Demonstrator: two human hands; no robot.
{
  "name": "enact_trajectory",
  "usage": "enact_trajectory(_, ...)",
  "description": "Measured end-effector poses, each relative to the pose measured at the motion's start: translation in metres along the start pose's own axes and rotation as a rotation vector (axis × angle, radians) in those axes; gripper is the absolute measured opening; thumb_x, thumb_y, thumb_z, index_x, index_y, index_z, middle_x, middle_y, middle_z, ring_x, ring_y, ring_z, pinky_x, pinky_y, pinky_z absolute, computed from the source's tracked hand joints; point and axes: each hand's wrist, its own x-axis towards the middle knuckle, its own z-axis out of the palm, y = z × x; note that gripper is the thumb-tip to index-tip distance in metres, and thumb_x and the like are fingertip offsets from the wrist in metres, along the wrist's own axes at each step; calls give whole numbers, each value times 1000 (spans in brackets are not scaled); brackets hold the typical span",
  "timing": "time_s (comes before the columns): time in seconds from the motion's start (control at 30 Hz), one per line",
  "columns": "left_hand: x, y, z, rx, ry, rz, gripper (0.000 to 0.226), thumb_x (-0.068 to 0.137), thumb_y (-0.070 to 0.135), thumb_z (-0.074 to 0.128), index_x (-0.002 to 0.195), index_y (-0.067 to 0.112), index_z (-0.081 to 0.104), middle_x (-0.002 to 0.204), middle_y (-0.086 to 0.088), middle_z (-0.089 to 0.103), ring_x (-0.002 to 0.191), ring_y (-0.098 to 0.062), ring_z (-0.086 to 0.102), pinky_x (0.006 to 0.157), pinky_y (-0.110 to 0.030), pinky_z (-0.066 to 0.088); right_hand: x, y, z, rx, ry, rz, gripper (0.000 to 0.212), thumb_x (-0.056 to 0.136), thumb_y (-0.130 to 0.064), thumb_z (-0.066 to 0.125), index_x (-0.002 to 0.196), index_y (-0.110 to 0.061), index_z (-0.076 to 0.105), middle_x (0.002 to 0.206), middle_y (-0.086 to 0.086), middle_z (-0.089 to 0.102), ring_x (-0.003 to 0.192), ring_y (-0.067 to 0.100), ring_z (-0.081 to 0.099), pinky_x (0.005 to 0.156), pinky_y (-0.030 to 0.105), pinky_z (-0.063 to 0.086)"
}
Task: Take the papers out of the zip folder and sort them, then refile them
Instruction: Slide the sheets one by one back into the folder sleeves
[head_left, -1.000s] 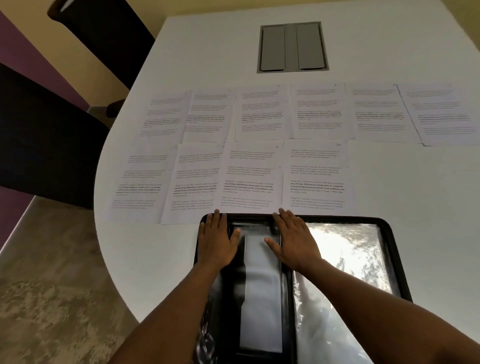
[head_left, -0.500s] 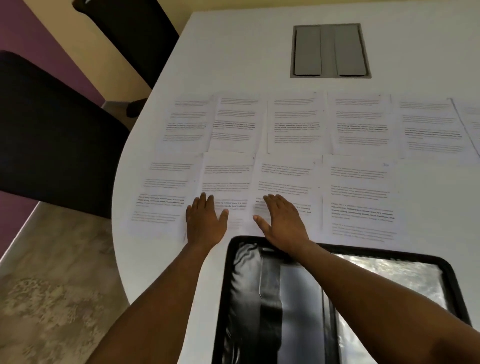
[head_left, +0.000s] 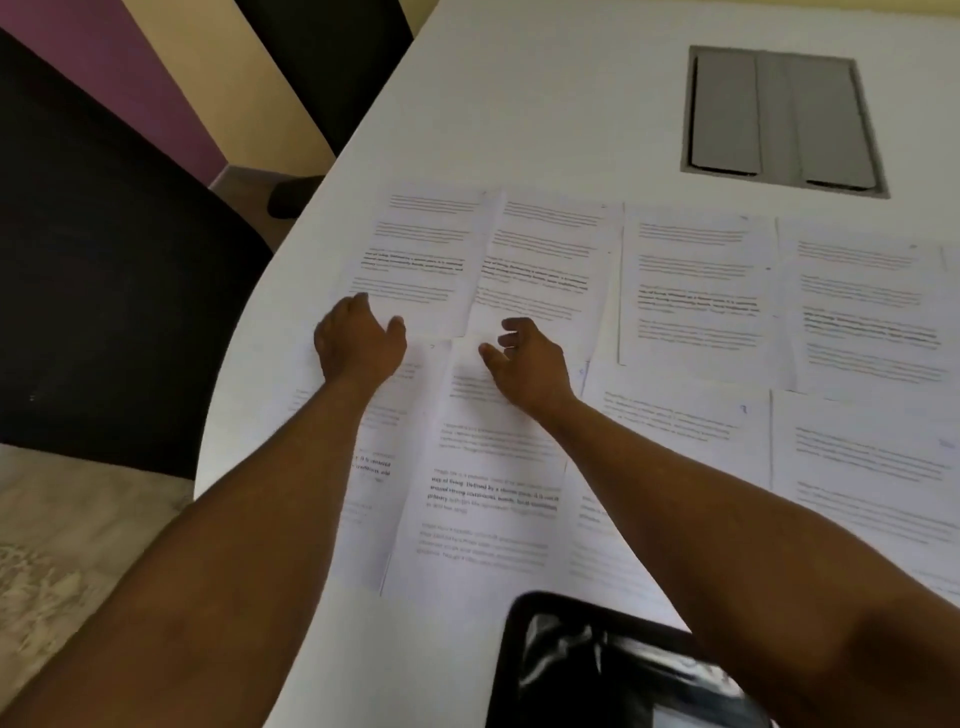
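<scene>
White rounded table (head_left: 545, 104) fills the view, printed papers spread on it in two rows. Nearest: black zip folder (head_left: 613, 670) lying open at the bottom edge, well behind both hands, partly under the right forearm. Near row of sheets (head_left: 488, 499) runs under both forearms. Left hand (head_left: 358, 343) rests at the bottom edge of the far-left sheet (head_left: 415, 254), fingers curled on the paper; actual grasp unclear, can't tell. Right hand (head_left: 530, 364) sits just beside it, hovering at the seam between near and far rows, fingers loosely bent, thumb out, holding nothing. Far row continues right of the right hand. Beyond the hands: grey cable hatch (head_left: 779, 114) set in the tabletop. Left of the left hand, off-table: black chairs (head_left: 104, 249).
</scene>
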Motion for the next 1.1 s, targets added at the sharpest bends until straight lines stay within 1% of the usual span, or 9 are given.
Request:
enact_trajectory(0.2,64,-7,1,29,31,-167,67,90,43,60,140,3,38,141,-19,44,129,-38,41,107,-46,33,63,-14,21,89,45,150,47,91,-31,64,131,-9,51,117,3,62,110,19,57,90,25,44)
enact_trajectory(0.3,86,-15,3,26,5,-287,71,87,49,62,134,2,40,137,-21,46,126,-39,44,104,-48,37,85,-17,30,143,109,237,21,87,-25,68,95,-9,58,76,-5,52,77,14,50,58,21,38)
enact_trajectory(0.4,100,-23,7,7,-5,-340,72,79,49,71,128,3,48,132,-20,52,120,-40,49,101,-50,42,99,-20,38,241,106,296,34,82,-21,73,66,-14,44,62,-3,49,60,13,50,49,20,35)
enact_trajectory(0.5,106,-28,9,-5,-20,-352,67,74,47,75,121,5,54,125,-19,56,114,-39,52,98,-50,44,107,-23,43,309,77,345,25,78,-20,77,75,-11,53,83,7,68,76,21,66,61,25,49)
enact_trajectory(0.57,108,-28,9,-27,-38,-369,65,73,46,76,119,5,54,122,-19,57,112,-38,53,97,-49,46,110,-26,44,335,68,358,22,78,-18,76,84,-9,58,90,9,70,79,22,67,67,28,53)
enact_trajectory(0.7,110,-25,7,-7,-58,-366,69,73,45,77,122,4,49,124,-19,54,113,-37,52,98,-48,46,117,-27,43,256,82,305,10,82,-15,69,81,-11,60,82,3,65,79,21,65,66,26,52)
enact_trajectory(0.83,108,-18,6,42,-55,-332,68,77,45,74,125,4,48,126,-18,50,114,-36,50,96,-45,45,117,-27,42,150,114,231,28,86,-14,61,60,-18,51,65,-3,57,71,18,59,60,24,46)
enact_trajectory(0.93,107,-11,7,-17,-63,-288,64,84,47,66,133,10,47,135,-14,49,121,-37,47,97,-45,40,115,-29,34,206,195,171,11,90,-15,61,81,-11,68,77,-1,66,80,19,66,79,34,57)
enact_trajectory(1.1,91,17,-3,-308,-41,-212,58,93,45,55,142,17,41,143,-8,46,127,-30,47,104,-40,41,98,-31,-9,276,335,77,8,90,-21,65,92,-15,70,87,-3,69,84,18,66,83,39,56)
